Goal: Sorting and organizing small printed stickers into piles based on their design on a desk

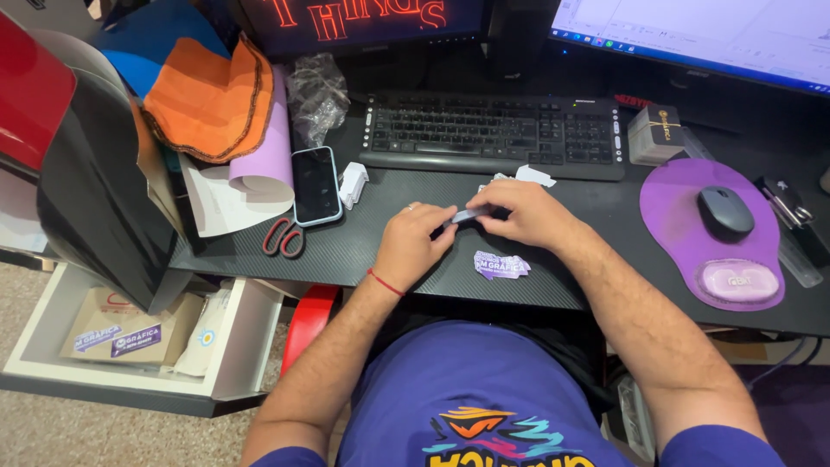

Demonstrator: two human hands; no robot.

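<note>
Black desk (553, 290): both hands (left (413, 242), right (527, 214)) pinch one small sticker (469, 215).

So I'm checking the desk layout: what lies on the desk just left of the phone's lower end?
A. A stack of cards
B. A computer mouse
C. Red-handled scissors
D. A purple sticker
C: the red-handled scissors lie on the desk beside the lower left corner of the phone, while the mouse sits far right on its purple pad.

Keyboard (493, 130) behind both hands, phone (316, 184) left, mouse (724, 211) right, perhaps a sticker (501, 265) in front
</note>
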